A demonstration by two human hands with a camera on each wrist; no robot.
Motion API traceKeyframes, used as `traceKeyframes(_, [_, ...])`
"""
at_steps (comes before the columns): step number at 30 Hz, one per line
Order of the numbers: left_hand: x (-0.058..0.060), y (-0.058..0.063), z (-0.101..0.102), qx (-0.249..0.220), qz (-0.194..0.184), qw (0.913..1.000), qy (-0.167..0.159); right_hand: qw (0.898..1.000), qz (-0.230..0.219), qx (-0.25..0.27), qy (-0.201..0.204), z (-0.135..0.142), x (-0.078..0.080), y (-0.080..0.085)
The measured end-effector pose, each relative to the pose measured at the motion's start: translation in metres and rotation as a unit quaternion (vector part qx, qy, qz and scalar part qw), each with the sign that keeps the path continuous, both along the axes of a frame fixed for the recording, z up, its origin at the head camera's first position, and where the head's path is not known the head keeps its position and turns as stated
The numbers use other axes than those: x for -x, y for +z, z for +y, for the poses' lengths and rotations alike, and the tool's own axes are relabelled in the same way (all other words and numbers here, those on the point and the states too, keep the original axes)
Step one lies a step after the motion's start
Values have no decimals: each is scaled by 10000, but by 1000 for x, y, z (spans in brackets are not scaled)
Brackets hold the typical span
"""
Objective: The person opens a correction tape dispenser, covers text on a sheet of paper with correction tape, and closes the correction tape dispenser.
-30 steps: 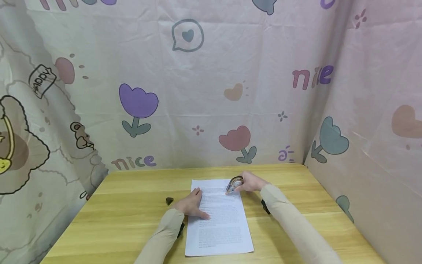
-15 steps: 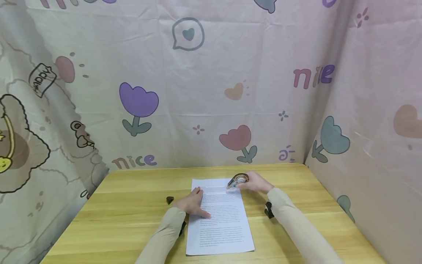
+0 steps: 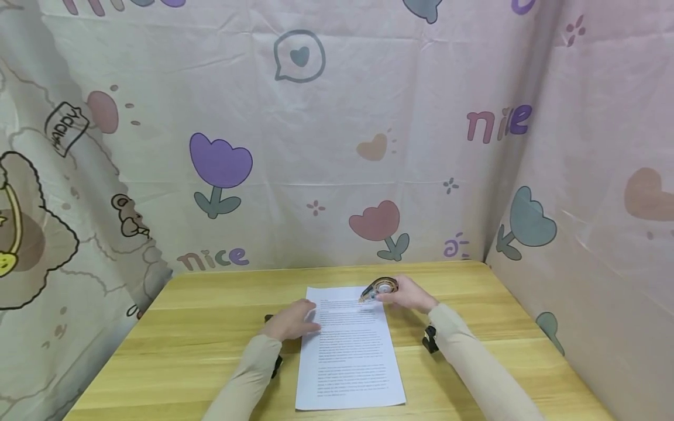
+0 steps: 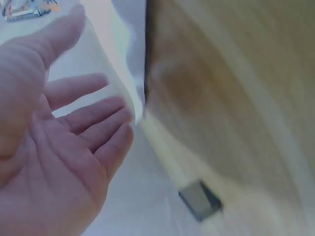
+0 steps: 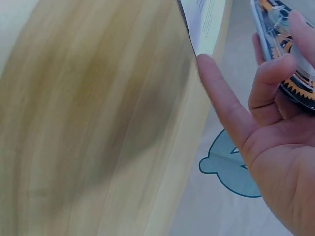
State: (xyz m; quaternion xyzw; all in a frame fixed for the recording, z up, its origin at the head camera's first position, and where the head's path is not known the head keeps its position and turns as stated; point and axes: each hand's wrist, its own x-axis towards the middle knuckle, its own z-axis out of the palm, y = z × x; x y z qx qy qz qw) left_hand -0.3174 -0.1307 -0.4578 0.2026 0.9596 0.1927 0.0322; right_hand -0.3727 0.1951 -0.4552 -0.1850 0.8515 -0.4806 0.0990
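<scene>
A printed sheet of paper point(image 3: 350, 362) lies on the table, its text lines running across it. My right hand point(image 3: 413, 293) holds a correction tape dispenser point(image 3: 384, 285), a clear case with orange gears, its tip over the upper right of the sheet. In the right wrist view, thumb and fingers grip the dispenser point(image 5: 300, 81) while one finger stretches out towards the paper's edge. My left hand point(image 3: 289, 321) is at the sheet's left edge, fingers loosely extended and holding nothing. A small dark piece point(image 4: 199, 200) lies beyond it, mostly hidden behind the hand in the head view.
The wooden table point(image 3: 210, 339) spreads out on both sides of the sheet. A patterned cloth point(image 3: 316, 146) hangs behind it and along both sides. Dark camera mounts sit under the wrists, such as the right mount point(image 3: 430, 339).
My left hand has shifted left, from lying over the sheet to its edge, now partly covering the dark piece. My right hand moved slightly right and back with the correction tape, which tilted flatter.
</scene>
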Motion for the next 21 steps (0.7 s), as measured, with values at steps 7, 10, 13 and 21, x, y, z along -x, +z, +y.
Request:
traceKeyframes(7, [-6, 8, -30, 485, 309, 9946, 866, 9998, -17, 172, 126, 2, 2, -4])
traceKeyframes(10, [-9, 10, -40, 684, 372, 9907, 1113, 9999, -28, 109, 96, 0, 2, -5])
traceKeyframes(13, [-13, 11, -47, 705, 247, 9875, 1391, 9999, -44, 81, 121, -2, 1, -7])
traceKeyframes(21, [-19, 15, -50, 671, -34, 9823, 1750, 9997, -15, 126, 201, -7, -3, -6])
